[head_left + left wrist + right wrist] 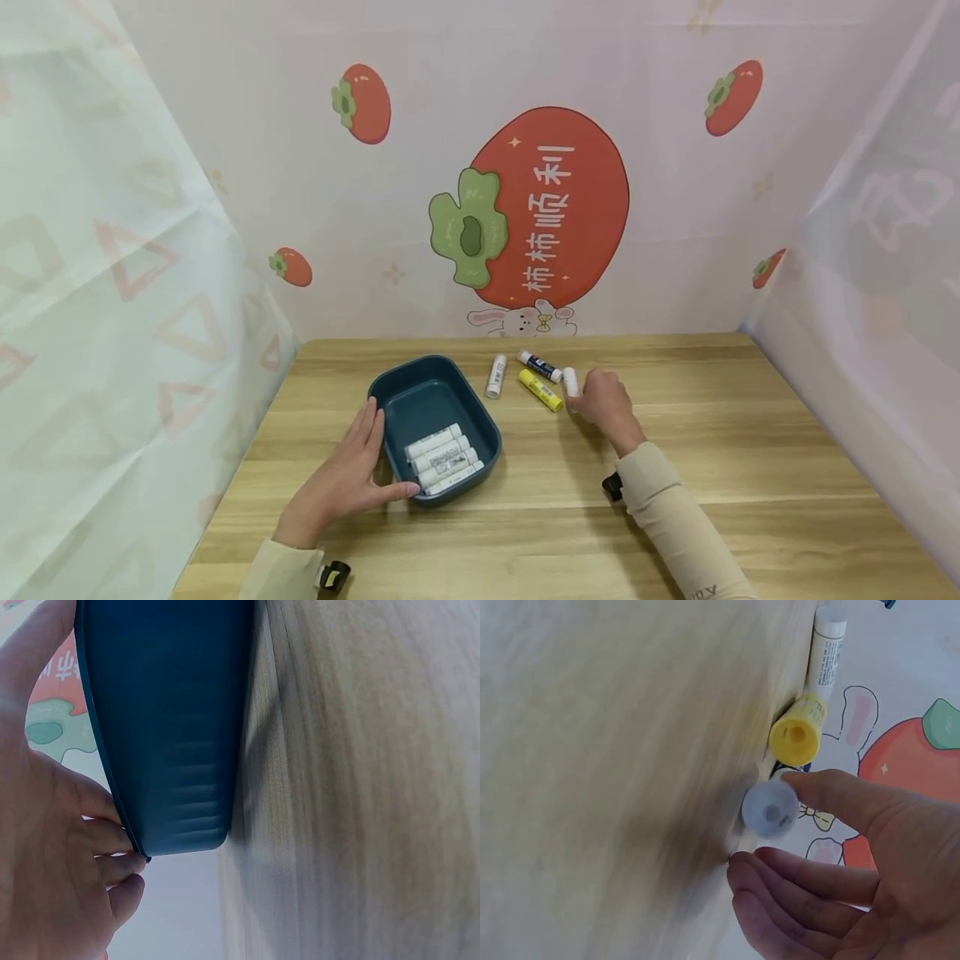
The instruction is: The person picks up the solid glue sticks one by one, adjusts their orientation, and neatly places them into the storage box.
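My left hand [348, 475] rests on a dark blue box [480, 408], its fingers on the left rim and its thumb stretched along the near rim. In the left wrist view the fingertips lie on the rim of the box [165, 727]. Several white glue sticks [442, 460] lie side by side in the near part of the box. My right hand [606, 402] has thumb and fingers on either side of a white glue stick [571, 382]. The glue stick's round end [771, 811] faces the right wrist camera, close above the table.
Left of the right hand lie a yellow glue stick [541, 390], a dark blue glue stick with white ends [539, 365] and another white glue stick [496, 377]. The wooden table [540, 533] meets a printed backdrop [675, 283] at its far edge.
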`<state>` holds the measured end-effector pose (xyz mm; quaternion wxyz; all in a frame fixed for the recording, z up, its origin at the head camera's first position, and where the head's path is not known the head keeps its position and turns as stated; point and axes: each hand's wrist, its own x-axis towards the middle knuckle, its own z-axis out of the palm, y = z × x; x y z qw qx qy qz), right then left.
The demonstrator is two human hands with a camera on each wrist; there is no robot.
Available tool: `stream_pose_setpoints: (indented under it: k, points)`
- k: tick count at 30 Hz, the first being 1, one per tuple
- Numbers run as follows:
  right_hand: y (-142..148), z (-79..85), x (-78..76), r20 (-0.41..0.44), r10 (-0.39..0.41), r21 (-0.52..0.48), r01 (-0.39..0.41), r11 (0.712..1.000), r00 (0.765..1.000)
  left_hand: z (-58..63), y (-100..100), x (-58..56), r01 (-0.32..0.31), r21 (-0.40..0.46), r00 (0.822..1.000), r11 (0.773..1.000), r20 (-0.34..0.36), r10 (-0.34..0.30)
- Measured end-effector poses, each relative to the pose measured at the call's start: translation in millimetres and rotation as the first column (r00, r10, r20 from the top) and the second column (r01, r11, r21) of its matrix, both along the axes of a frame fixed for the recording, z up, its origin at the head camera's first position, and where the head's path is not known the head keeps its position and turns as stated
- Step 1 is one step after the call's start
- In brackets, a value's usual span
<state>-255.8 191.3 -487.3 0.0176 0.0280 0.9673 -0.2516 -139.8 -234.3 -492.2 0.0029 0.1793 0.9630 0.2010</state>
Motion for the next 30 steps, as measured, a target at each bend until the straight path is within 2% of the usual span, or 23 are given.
stream_pose_setpoints:
  k: [11,16,25,30]
  points:
    - [19,0.2,3.4,0.008,0.045,-0.003,-0.045,0.999,0.999,2.1,0,-0.3,-0.004,-0.015,1.0,1.0,0.01,0.005]
    - [31,-3.9,1.8,-0.058,0.068,-0.04,-0.071,0.997,0.996,2.6,1,-0.2,-0.008,-0.013,1.0,1.0,0.016,0.009]
    - [47,-7.6,2.6,-0.163,0.091,-0.167,-0.119,0.979,0.982,3.3,1,-0.4,-0.006,-0.01,1.0,1.0,0.017,0.006]
    - [51,-8.1,1.8,-0.226,0.126,-0.246,-0.181,0.952,0.966,3.2,1,-0.5,-0.002,-0.013,1.0,1.0,0.016,0.002]
